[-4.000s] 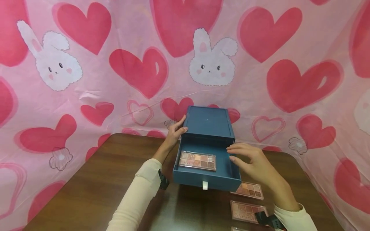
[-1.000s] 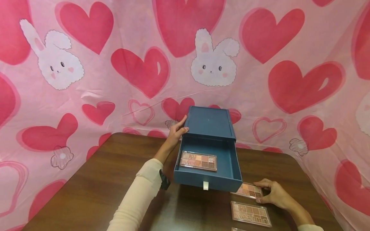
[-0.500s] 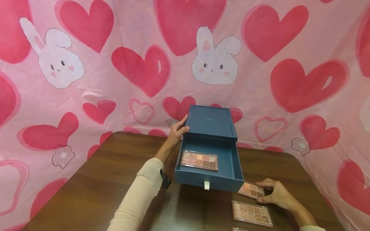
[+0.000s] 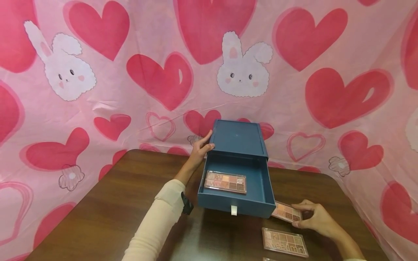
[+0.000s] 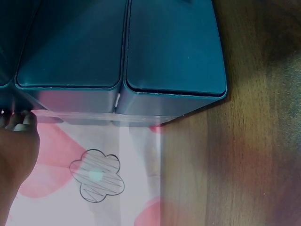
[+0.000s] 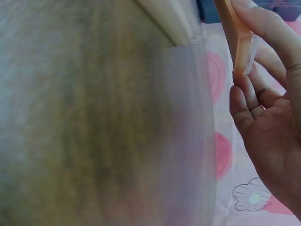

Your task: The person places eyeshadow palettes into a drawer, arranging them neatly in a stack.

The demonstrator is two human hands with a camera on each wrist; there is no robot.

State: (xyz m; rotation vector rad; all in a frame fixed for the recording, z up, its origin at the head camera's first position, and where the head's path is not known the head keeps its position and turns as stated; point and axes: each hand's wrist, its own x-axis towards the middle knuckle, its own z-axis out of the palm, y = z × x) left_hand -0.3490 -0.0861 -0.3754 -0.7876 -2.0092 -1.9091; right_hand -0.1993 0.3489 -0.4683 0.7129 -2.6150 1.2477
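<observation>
A blue drawer box (image 4: 238, 137) stands at the back of the table, its top drawer (image 4: 218, 201) pulled out. My left hand (image 4: 197, 150) grips the box's upper left side, thumb at the front edge. Inside the drawer, at its left, lies an eyeshadow palette (image 4: 225, 182) with a clear lid. Right of the drawer, my right hand (image 4: 318, 218) pinches another eyeshadow palette (image 4: 288, 212) by its right end; the drawer's corner hides the far end. The right wrist view shows this palette's orange-brown edge (image 6: 241, 44) between thumb and fingers, tilted up.
A third palette (image 4: 285, 243) lies on the wooden table (image 4: 130, 203) below my right hand, and the edge of one more (image 4: 269, 259) shows at the bottom. Lower drawers (image 5: 174, 42) appear in the left wrist view. A pink heart-patterned cloth (image 4: 156, 32) hangs behind.
My right hand has gone from the drawer's right wall down to the palette on the table, taken hold of it, and drawn it slightly right and up. My left hand stays on the box.
</observation>
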